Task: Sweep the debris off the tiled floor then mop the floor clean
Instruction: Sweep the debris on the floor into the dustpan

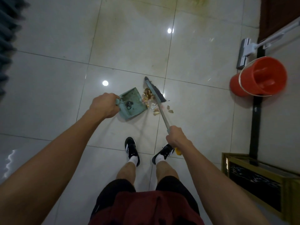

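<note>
With the left hand (103, 104) gripping the dustpan (132, 103) handle and the right hand (176, 137) wrapped round the broom (155, 93), the debris (146, 96) heaped mid-floor (48, 78) at the pan's lip could, I judge, scatter past it under too brisk a stroke.

You wore black shorts (172, 189) and a dark red top (146, 208) hanging over the waist. Your 2 forearms were bare, no sleeves showing. On your feet were black sneakers (132, 149) with white stripes, and white socks (134, 159) rose above them.
</note>
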A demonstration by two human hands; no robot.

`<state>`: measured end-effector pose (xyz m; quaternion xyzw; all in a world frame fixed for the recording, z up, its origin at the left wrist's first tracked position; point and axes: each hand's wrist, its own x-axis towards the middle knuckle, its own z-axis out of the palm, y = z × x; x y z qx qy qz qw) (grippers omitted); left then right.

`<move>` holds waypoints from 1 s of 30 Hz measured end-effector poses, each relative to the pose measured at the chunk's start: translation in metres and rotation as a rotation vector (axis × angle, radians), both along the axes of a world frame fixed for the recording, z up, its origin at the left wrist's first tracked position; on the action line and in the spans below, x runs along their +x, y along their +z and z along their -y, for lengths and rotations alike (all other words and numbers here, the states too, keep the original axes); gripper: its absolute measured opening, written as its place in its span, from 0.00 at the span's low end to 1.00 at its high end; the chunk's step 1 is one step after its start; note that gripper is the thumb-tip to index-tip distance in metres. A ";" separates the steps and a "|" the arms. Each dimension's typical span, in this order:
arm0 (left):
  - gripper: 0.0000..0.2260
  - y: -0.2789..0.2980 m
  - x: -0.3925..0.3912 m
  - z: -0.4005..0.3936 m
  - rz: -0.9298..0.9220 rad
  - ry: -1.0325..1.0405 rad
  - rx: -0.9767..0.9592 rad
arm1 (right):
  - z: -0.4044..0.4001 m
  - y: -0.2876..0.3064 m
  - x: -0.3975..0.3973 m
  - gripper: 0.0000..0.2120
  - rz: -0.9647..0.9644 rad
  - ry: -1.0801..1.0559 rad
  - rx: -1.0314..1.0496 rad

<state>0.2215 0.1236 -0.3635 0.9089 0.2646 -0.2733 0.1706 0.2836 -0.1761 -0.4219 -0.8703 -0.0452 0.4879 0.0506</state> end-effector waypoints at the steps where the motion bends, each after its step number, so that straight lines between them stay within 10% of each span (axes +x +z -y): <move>1: 0.17 0.000 0.001 -0.002 0.003 -0.005 0.002 | -0.002 0.000 -0.004 0.14 -0.009 -0.013 0.010; 30: 0.13 -0.001 -0.057 0.013 0.078 0.192 -0.069 | 0.030 0.052 -0.061 0.19 -0.182 -0.379 0.232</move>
